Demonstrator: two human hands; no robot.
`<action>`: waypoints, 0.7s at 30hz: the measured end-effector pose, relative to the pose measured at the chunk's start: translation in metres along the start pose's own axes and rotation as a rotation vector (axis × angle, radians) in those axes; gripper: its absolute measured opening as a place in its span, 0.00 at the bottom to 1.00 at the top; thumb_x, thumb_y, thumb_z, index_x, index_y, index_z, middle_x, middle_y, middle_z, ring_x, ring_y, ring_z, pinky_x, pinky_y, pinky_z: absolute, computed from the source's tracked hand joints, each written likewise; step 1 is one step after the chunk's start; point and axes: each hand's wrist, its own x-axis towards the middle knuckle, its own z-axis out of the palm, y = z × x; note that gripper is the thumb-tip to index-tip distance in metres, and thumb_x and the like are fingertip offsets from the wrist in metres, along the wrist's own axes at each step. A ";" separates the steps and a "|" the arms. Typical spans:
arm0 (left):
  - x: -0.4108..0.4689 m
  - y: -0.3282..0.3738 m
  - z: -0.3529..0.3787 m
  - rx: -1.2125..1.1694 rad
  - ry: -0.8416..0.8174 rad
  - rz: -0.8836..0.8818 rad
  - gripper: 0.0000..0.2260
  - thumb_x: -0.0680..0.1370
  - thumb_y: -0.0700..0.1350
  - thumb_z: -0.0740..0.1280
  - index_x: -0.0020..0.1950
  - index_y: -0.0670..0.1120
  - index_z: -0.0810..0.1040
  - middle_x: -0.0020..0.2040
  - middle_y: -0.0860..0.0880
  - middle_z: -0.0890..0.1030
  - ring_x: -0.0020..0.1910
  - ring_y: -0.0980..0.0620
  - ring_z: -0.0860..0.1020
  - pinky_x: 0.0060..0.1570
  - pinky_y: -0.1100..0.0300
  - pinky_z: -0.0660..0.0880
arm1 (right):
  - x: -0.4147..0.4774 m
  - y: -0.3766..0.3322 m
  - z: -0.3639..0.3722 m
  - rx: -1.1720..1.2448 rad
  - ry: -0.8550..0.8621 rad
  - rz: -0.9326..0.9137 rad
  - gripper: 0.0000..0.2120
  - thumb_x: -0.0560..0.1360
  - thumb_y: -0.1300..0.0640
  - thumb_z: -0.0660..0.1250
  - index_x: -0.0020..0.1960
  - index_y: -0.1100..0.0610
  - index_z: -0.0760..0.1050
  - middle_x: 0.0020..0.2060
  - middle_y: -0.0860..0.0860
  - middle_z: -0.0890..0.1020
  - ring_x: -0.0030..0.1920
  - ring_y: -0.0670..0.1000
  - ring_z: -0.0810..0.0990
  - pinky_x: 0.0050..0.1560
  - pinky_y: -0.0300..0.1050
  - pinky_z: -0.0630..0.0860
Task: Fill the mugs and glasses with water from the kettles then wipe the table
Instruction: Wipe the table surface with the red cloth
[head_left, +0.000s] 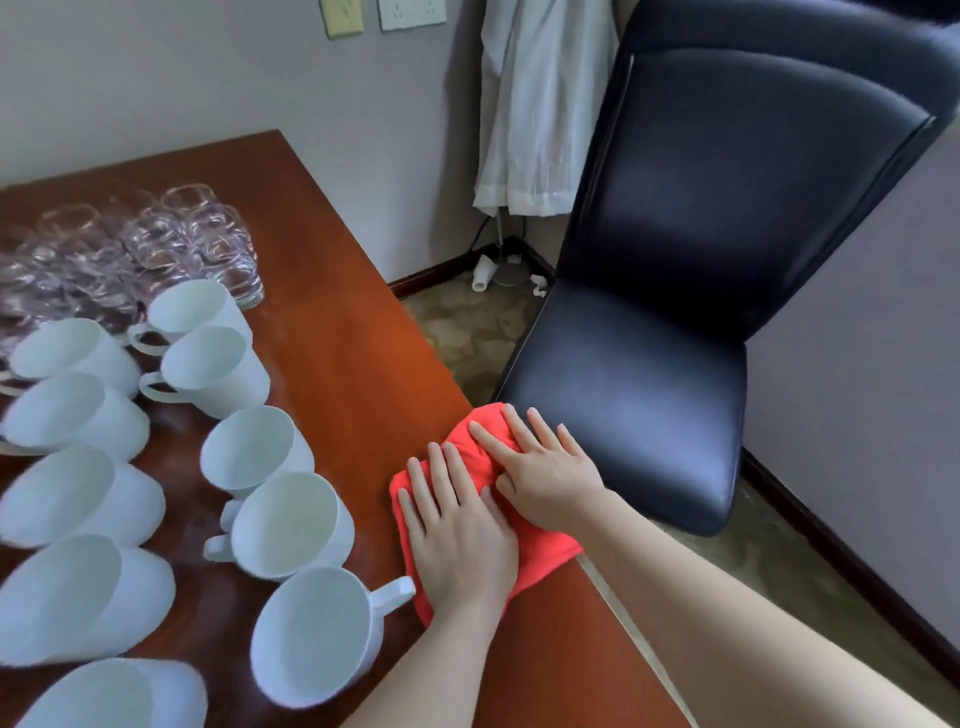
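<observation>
A red cloth (540, 558) lies at the right edge of the brown wooden table (363, 364). My left hand (460, 530) presses flat on its near part, fingers straight. My right hand (545, 467) presses flat on its far part, slightly overlapping the left. Several white mugs (291, 519) stand in two rows to the left of the cloth, the nearest one's handle almost touching it. Several clear glasses (171, 244) stand grouped at the far left behind the mugs. No kettle is in view.
A dark blue padded chair (701, 312) stands right beside the table's right edge. A white curtain (535, 104) hangs in the corner over cables on the floor. The wall carries sockets (410, 13).
</observation>
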 end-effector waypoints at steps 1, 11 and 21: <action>0.008 0.003 0.002 -0.015 0.011 -0.037 0.28 0.80 0.52 0.49 0.76 0.40 0.67 0.75 0.41 0.68 0.75 0.38 0.64 0.73 0.40 0.61 | 0.010 0.001 -0.006 -0.025 -0.007 -0.018 0.29 0.84 0.47 0.49 0.79 0.35 0.37 0.81 0.49 0.40 0.80 0.57 0.39 0.79 0.60 0.42; 0.086 0.024 0.011 -0.092 0.093 -0.405 0.26 0.79 0.51 0.54 0.75 0.40 0.68 0.75 0.41 0.69 0.75 0.39 0.64 0.74 0.43 0.54 | 0.102 -0.011 -0.063 -0.192 -0.069 -0.245 0.29 0.83 0.45 0.50 0.79 0.35 0.40 0.81 0.50 0.37 0.80 0.57 0.37 0.79 0.59 0.42; 0.162 0.006 0.013 -0.002 0.271 -0.554 0.27 0.79 0.53 0.51 0.73 0.43 0.71 0.72 0.46 0.73 0.73 0.42 0.68 0.73 0.44 0.60 | 0.197 -0.027 -0.097 -0.258 -0.058 -0.577 0.30 0.84 0.50 0.51 0.81 0.39 0.41 0.80 0.54 0.36 0.80 0.57 0.36 0.79 0.54 0.43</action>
